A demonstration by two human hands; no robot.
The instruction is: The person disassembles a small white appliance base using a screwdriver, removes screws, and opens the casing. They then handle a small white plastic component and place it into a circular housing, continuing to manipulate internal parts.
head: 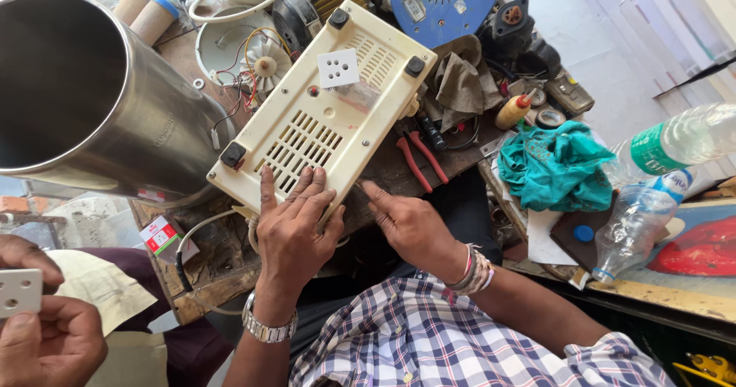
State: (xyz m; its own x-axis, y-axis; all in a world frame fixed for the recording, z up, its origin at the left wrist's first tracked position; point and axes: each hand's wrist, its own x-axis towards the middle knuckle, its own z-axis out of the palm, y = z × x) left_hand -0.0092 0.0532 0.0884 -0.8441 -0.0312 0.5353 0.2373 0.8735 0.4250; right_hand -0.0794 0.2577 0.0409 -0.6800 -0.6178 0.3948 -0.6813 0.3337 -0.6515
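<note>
A cream plastic appliance casing (pixel 322 118) lies bottom-up and tilted on the cluttered wooden bench (pixel 222 272). It has vent slots and black rubber feet. A small white socket plate (pixel 338 68) rests on it. My left hand (pixel 291 230), with a metal watch on the wrist, lies flat on the casing's near edge, fingers apart. My right hand (pixel 410 226), with thread bands on the wrist, holds nothing. Its forefinger points at the casing's near corner. Red-handled pliers (pixel 422 161) lie just beyond it.
A big steel cylinder (pixel 84 95) fills the left. At bottom left another person's hands (pixel 46 341) hold a white socket plate (pixel 19 291). A teal cloth (pixel 556 164), two plastic bottles (pixel 675 145), a fan motor with wires (pixel 264 65) and a blue device (pixel 445 0) crowd the bench.
</note>
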